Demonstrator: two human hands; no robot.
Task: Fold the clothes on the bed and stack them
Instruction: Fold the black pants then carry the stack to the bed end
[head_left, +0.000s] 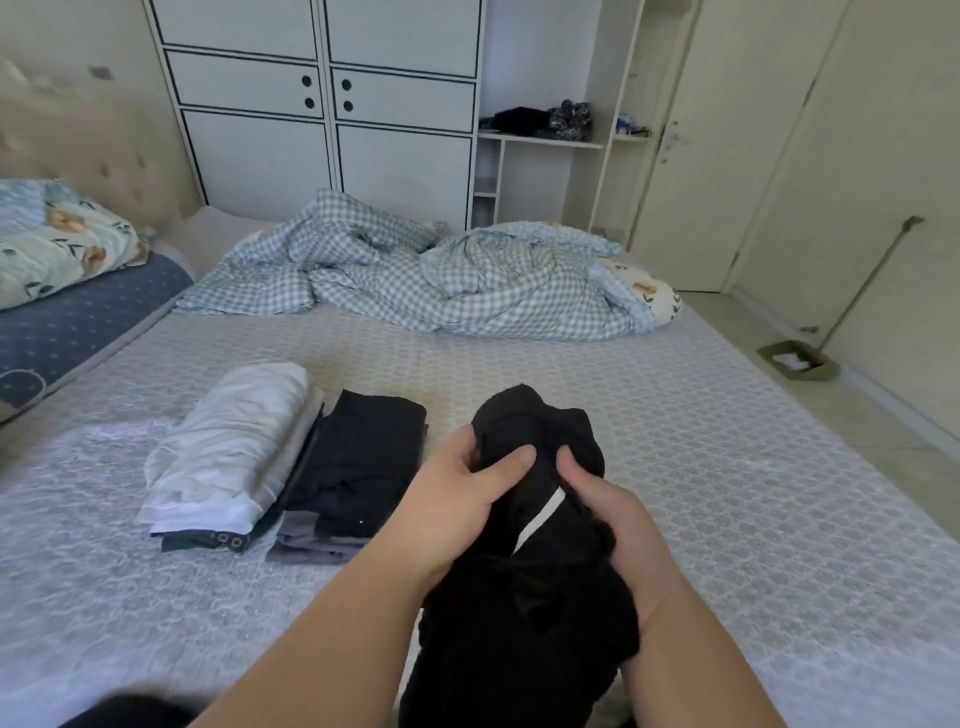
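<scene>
Both hands grip a bunched black garment with a white strip (524, 561) at the near edge of the patterned grey bed (727, 493): the left hand (457, 499) pinches its upper fold with the thumb, the right hand (613, 525) curls round its side. Its long axis runs away from the person. Two folded stacks, white-topped (228, 452) and black-topped (358, 462), lie to the left, nearer the left hand. No legible writing shows.

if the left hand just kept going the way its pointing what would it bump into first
The left hand points forward and right, its grip already on the black garment, so that comes first. Past it lies bare mattress, then probably the checked duvet; depth is unclear.
</scene>
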